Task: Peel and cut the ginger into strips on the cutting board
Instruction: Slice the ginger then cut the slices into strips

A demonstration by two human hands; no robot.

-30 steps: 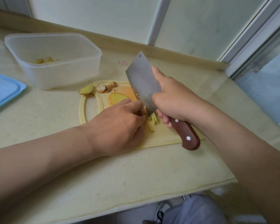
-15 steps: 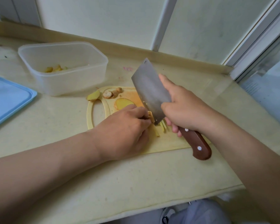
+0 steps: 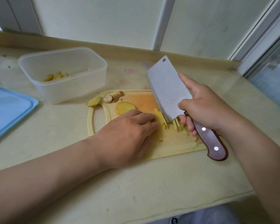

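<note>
A pale yellow cutting board [image 3: 173, 146] lies on the counter. My left hand [image 3: 128, 135] rests on it with curled fingertips pressing a stack of ginger slices [image 3: 158, 117], mostly hidden beneath them. My right hand [image 3: 207, 109] grips a cleaver [image 3: 166, 88] by its brown riveted handle, index finger along the blade's spine. The blade edge stands on the ginger just right of my left fingertips. Cut ginger strips [image 3: 178, 125] lie right of the blade. A peeled ginger slice [image 3: 124, 107] lies behind my left hand.
Ginger offcuts [image 3: 108, 98] and a piece [image 3: 94, 101] sit at the board's far left corner. A clear plastic tub [image 3: 63, 73] holding ginger pieces stands at the back left, a blue lid [image 3: 8, 109] at far left. The counter's front edge is close below.
The cleaver has shifted slightly and more cut strips show beside the blade. My left fingertips have drawn back to the left along the ginger. The view moved, so everything sits further right.
</note>
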